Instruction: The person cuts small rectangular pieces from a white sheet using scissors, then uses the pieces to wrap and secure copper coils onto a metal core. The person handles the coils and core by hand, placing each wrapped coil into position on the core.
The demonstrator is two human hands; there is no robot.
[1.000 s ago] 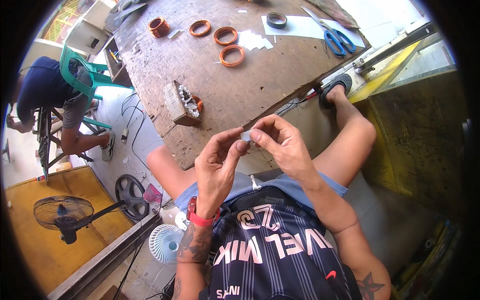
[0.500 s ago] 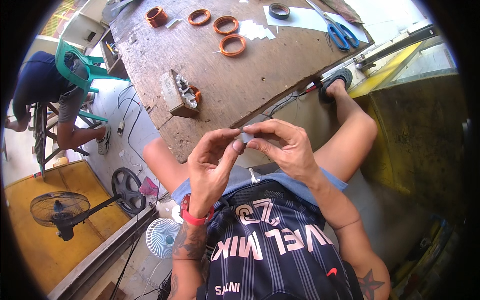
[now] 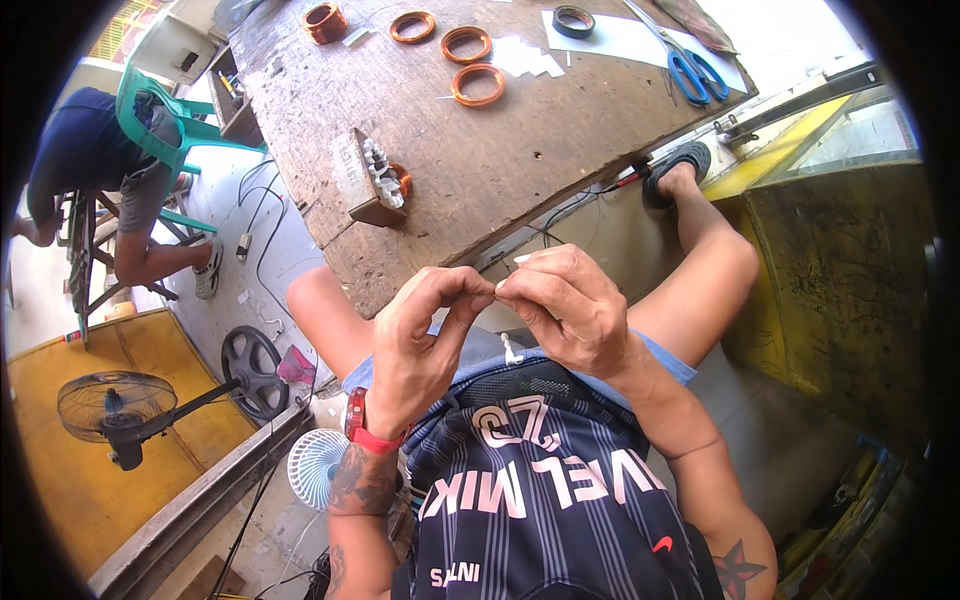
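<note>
Above my lap, the fingertips of my left hand and my right hand meet in a pinch. Both hands are closed on a small white paper piece, most of it hidden by the fingers; only a white bit shows by my right fingertips. Just beyond, on the near left part of the wooden table, stands a block-shaped core with folded white liners in its slots and a copper coil at its side.
Copper wire coils, white paper slips, a roll of black tape and blue-handled scissors lie farther back. At left, another person sits on a green chair. Fans stand lower left.
My fingertips have closed together over the white paper piece, which showed between them before. My right hand's fingers have curled more, and the view has shifted slightly.
</note>
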